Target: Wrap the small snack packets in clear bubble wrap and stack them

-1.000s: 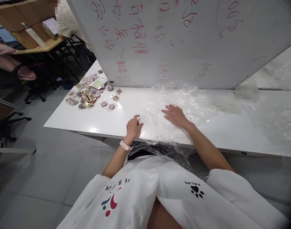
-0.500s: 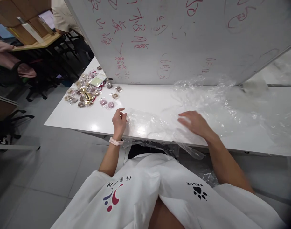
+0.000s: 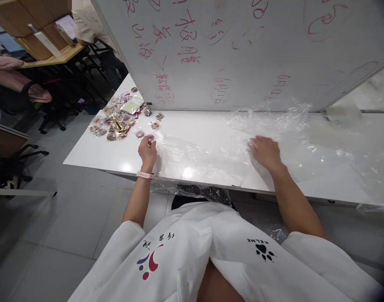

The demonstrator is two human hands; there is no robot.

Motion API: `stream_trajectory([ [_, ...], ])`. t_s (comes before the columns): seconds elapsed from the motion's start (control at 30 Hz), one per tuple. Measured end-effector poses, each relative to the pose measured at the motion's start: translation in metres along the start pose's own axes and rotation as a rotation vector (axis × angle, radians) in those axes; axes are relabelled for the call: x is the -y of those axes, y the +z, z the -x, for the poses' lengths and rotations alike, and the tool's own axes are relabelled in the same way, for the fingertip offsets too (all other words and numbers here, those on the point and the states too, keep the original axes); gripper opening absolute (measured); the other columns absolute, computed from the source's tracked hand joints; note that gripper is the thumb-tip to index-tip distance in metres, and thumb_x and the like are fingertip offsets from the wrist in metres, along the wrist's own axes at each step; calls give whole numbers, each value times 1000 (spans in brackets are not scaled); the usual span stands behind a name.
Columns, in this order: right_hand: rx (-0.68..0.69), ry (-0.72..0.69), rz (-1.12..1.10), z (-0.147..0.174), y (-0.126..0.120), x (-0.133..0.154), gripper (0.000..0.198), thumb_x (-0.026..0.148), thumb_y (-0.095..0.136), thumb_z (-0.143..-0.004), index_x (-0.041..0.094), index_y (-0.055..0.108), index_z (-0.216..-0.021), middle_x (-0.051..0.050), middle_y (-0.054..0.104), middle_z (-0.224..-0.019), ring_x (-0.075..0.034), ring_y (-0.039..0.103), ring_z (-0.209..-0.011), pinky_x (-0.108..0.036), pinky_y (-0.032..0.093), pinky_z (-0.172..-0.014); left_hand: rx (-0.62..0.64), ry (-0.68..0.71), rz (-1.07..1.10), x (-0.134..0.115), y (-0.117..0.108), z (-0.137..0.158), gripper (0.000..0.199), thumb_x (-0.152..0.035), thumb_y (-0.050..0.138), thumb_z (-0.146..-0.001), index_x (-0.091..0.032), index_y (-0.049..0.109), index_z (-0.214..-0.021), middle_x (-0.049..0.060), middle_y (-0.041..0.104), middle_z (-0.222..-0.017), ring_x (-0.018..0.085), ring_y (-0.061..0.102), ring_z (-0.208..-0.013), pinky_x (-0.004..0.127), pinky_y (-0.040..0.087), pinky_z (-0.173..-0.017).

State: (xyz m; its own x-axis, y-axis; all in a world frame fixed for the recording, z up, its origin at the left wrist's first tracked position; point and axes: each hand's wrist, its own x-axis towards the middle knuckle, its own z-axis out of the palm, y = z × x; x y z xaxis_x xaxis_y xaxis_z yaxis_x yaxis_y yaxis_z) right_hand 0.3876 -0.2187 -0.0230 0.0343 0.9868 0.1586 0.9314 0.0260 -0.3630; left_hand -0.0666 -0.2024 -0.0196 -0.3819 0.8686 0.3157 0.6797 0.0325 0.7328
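Observation:
A thin sheet of clear plastic film [image 3: 198, 157] lies crinkled across the white table, part of it hanging over the front edge. My left hand [image 3: 147, 151] is closed on the film's left end, beside a small wrapped purple piece that it partly covers. A pink band circles that wrist. Farther right, my right hand [image 3: 267, 152] has its fingers bunched on the film, which is gathered at the fingertips. More crumpled film [image 3: 270, 117] rises behind this hand, against the whiteboard.
Many small wrapped pieces [image 3: 113, 121] are heaped at the table's left end, with a pale green packet [image 3: 132, 105] on top. A whiteboard [image 3: 229, 54] with red writing stands along the back. More clear plastic [image 3: 364, 167] covers the right side. A person [image 3: 92, 25] sits at the far left.
My left hand has moved left and slightly away from me, drawing the film's end along. My right hand has shifted right, and its loosely spread fingers have closed on the film.

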Motion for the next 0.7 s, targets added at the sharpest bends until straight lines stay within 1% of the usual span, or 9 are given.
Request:
stream_trajectory([
  [0.1, -178, 82, -214, 12, -26, 13, 57, 54, 25, -102, 24, 65, -128, -11, 70, -122, -32, 62, -117, -55, 46, -100, 17, -35, -70, 15, 5, -3, 24, -20, 56, -86, -19, 66, -108, 2, 60, -81, 16, 57, -72, 29, 44, -72],
  [0.2, 25, -20, -382, 32, -29, 38, 64, 62, 47, -94, 31, 44, -151, -8, 73, -117, -30, 68, -105, -47, 54, -89, 30, -77, -126, 24, 6, -3, 23, -21, 56, -86, -21, 66, -107, 0, 59, -79, 17, 56, -71, 29, 43, -72],
  [0.27, 189, -79, -418, 32, -19, 51, 75, 56, 60, -89, 30, 37, -155, -7, 73, -115, -27, 71, -92, -44, 57, -80, 26, -65, -142, 26, 8, -5, 22, -21, 56, -86, -22, 66, -106, 1, 59, -79, 17, 56, -71, 30, 43, -72],
  [0.3, 211, -82, -437, 25, -13, 54, 68, 52, 59, -90, 29, 41, -152, -7, 73, -113, -24, 71, -84, -42, 57, -76, 17, -45, -138, 26, 9, -7, 22, -20, 56, -86, -21, 65, -105, 1, 59, -79, 17, 56, -71, 30, 43, -73],
  [0.37, 122, -46, -434, 3, -6, 52, 47, 46, 45, -97, 25, 58, -137, -8, 72, -109, -20, 68, -74, -40, 57, -73, -15, 2, -110, 23, 12, -14, 21, -21, 55, -87, -21, 65, -105, 1, 59, -79, 17, 56, -72, 30, 43, -73],
  [0.43, -43, 8, -356, -22, -9, 47, 45, 46, 35, -100, 23, 66, -124, -10, 71, -110, -21, 68, -79, -45, 56, -83, -54, 31, -73, 18, 18, -21, 21, -21, 54, -88, -20, 64, -107, 1, 58, -79, 17, 56, -72, 30, 43, -73],
  [0.5, -60, 35, -245, -37, -18, 47, 48, 53, 36, -100, 24, 65, -126, -10, 72, -106, -25, 68, -85, -52, 51, -93, -71, 32, -52, 14, 25, -25, 22, -21, 53, -89, -20, 64, -108, 1, 57, -79, 17, 56, -72, 29, 43, -72],
  [0.6, 254, -69, -159, -30, -21, 59, 60, 62, 56, -89, 27, 56, -138, -9, 74, -104, -27, 68, -81, -52, 53, -84, -53, 2, -46, 14, 34, -25, 22, -19, 53, -88, -20, 64, -107, 1, 57, -78, 17, 55, -73, 29, 42, -72],
  [0.7, 567, -302, -211, -10, -3, 70, 50, 47, 61, -89, 29, 60, -136, -6, 74, -103, -23, 68, -77, -40, 54, -71, -43, -31, -47, 17, 37, -21, 22, -18, 54, -86, -21, 65, -105, 0, 57, -78, 17, 54, -72, 29, 40, -73],
])
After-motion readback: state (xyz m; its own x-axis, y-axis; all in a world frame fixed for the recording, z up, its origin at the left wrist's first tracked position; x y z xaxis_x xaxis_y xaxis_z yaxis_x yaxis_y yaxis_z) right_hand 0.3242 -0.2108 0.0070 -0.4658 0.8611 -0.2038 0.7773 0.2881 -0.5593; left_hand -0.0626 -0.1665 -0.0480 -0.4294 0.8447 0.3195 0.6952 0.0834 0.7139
